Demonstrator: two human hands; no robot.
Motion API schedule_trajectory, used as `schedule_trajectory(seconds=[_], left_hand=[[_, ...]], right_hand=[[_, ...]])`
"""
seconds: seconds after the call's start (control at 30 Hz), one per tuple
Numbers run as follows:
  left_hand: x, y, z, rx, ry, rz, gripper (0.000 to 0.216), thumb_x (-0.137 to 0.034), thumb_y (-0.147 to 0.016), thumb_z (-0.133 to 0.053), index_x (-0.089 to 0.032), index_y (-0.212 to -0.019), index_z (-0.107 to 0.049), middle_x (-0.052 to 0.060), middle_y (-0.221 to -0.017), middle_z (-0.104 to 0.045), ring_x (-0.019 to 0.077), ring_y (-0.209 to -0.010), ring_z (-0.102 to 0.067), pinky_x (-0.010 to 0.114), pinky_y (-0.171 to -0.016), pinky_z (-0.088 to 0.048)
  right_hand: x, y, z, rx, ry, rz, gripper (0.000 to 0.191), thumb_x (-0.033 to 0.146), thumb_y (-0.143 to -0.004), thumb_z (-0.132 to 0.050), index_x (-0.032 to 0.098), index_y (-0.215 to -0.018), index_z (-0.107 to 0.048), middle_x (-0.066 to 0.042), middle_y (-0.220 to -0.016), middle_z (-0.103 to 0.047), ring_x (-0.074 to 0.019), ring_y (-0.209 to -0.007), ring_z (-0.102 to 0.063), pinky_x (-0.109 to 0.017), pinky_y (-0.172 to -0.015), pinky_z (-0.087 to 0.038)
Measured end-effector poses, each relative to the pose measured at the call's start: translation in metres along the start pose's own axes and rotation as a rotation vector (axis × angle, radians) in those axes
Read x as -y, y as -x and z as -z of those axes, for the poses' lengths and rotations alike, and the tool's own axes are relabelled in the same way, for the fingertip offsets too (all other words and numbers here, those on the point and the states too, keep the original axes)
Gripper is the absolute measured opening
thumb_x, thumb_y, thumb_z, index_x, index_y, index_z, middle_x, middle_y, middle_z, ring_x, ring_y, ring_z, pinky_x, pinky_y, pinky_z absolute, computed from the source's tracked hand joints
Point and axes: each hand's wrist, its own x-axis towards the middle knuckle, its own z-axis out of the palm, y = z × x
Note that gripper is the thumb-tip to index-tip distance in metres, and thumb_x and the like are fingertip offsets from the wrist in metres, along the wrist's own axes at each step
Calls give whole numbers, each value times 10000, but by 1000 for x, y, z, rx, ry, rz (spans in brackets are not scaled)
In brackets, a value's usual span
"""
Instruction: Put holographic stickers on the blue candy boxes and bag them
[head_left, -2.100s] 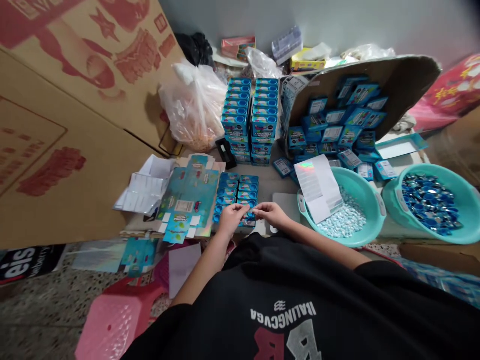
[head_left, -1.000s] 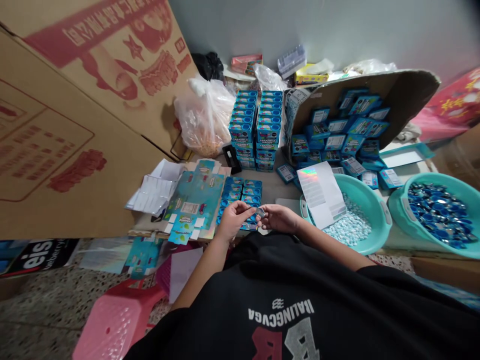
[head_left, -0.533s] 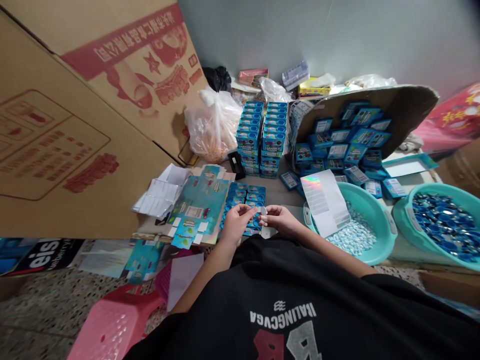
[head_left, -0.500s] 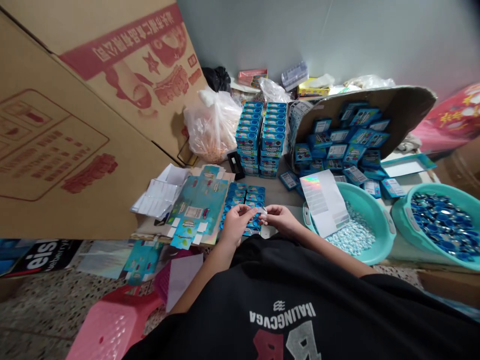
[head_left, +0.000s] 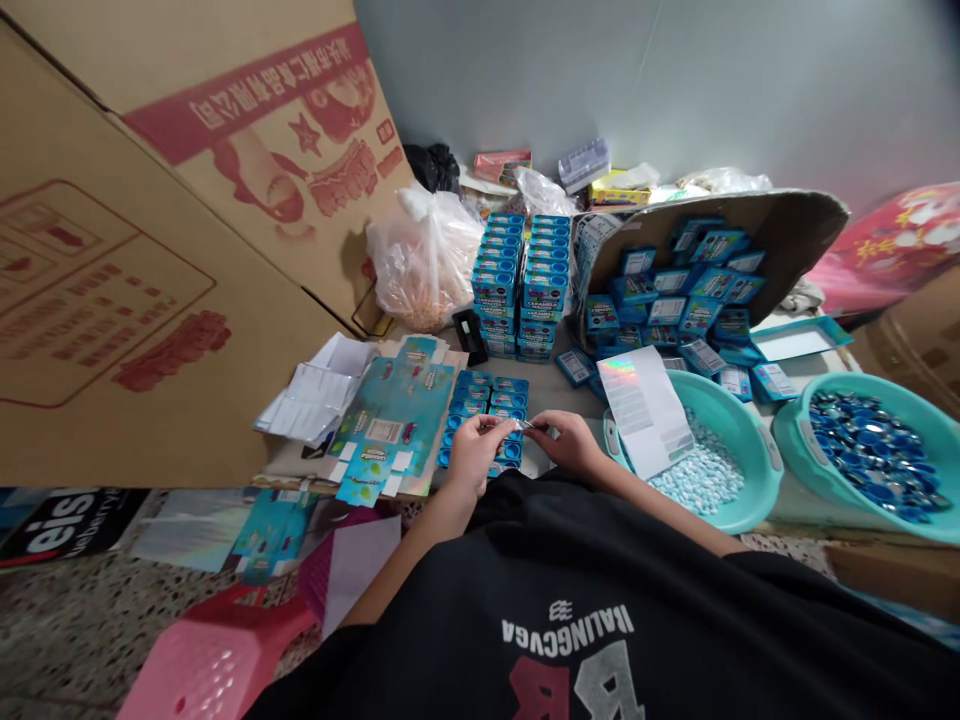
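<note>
My left hand (head_left: 472, 452) and my right hand (head_left: 568, 440) meet in front of my body, both pinching. Between their fingertips is a small whitish-silver piece (head_left: 523, 425), too small to identify; the fingers partly cover it. Beneath and just beyond the hands, small blue boxes (head_left: 508, 387) printed with round shapes lie in two rows on the table. To the left of my left hand lies a flat unfolded blue carton (head_left: 390, 410). Right of my right hand, a printed white sheet (head_left: 646, 412) leans in a turquoise basin (head_left: 766, 480) of pale blue-white candies (head_left: 709, 465).
Two stacks of blue boxes (head_left: 545, 290) stand at the back, beside a tipped carton (head_left: 810, 225) full of loose blue boxes. A second turquoise basin (head_left: 799, 455) holds shiny blue pieces. A big cardboard box (head_left: 247, 300) walls the left; a pink stool (head_left: 202, 655) stands below.
The view has shifted slightly. My right hand's fingers have turned and moved a little at the small piece; both hands stay close together in the same spot.
</note>
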Motion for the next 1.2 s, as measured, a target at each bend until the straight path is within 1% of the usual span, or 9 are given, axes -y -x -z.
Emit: schedule_trajectory(seconds=[0.23, 0.4, 0.6, 0.7, 0.77, 0.83, 0.93, 1.03, 1.2], left_hand=[[-6, 8, -7, -9, 21, 4, 425, -376, -503, -872, -161, -704, -565, -62, -542, -532, 52, -458, -444, 182, -437, -328], [-1, 5, -7, -11, -16, -55, 393, -375, -525, -865, -149, -687, -587, -48, -568, -556, 51, -475, -466, 182, -466, -353], [-2, 3, -1, -13, -21, -81, 382, -400, -565, -841, -156, -718, -591, -49, -589, -571, 61, -494, -483, 193, -495, -386], [-7, 6, 1, 23, -52, -140, 354, -396, -599, -828, -157, -729, -602, -32, -626, -601, 73, -543, -520, 193, -530, -406], [-9, 8, 1, 48, -74, -186, 332, -392, -626, -816, -158, -729, -605, -30, -617, -602, 77, -559, -528, 191, -546, -409], [-8, 10, 2, 66, -78, -207, 322, -393, -641, -807, -162, -720, -597, -39, -587, -583, 76, -558, -524, 187, -555, -412], [-3, 8, 2, 80, -88, -184, 336, -404, -631, -806, -167, -710, -580, -42, -581, -578, 77, -560, -532, 185, -561, -430], [5, 1, 4, 89, -174, -128, 349, -444, -630, -780, -177, -738, -583, -35, -619, -605, 86, -565, -562, 203, -580, -472], [26, -19, 16, 105, -351, -80, 352, -492, -646, -741, -168, -746, -647, 17, -641, -660, 138, -570, -613, 258, -590, -501]], right_hand=[[-8, -1, 6, -67, 292, 187, 183, 192, -913, -523, 183, -868, -700, -97, -860, -737, -212, -801, -671, -296, -757, -485], [3, -5, 11, 27, 332, 37, 152, 174, -893, -547, 189, -891, -698, -82, -892, -732, -200, -813, -669, -272, -743, -467], [-3, -6, 18, 251, 161, -345, 290, 71, -662, -705, 188, -926, -686, -79, -919, -729, -251, -913, -663, -298, -794, -457], [-7, -2, 22, 281, 70, -395, 131, 200, -780, -648, 174, -906, -672, -91, -874, -731, -242, -858, -683, -316, -767, -494], [-3, 0, 24, 308, -215, -464, 262, 369, -923, -480, 175, -970, -649, -98, -904, -730, -216, -806, -698, -323, -730, -525], [3, 1, 24, 304, -656, -569, 430, 522, -953, -381, 177, -1035, -624, -108, -930, -723, -213, -782, -704, -352, -725, -546], [10, 1, 20, 208, -1055, -654, 462, 602, -811, -625, 175, -985, -643, -83, -833, -711, -196, -728, -687, -352, -736, -543], [6, 3, 11, 77, -987, -609, 411, 501, -633, -831, 162, -803, -674, -28, -687, -673, -141, -630, -626, -293, -687, -516], [-17, 9, -8, -33, -746, -533, 382, 490, -601, -820, 163, -744, -684, -10, -645, -660, -132, -591, -586, -285, -624, -481]])
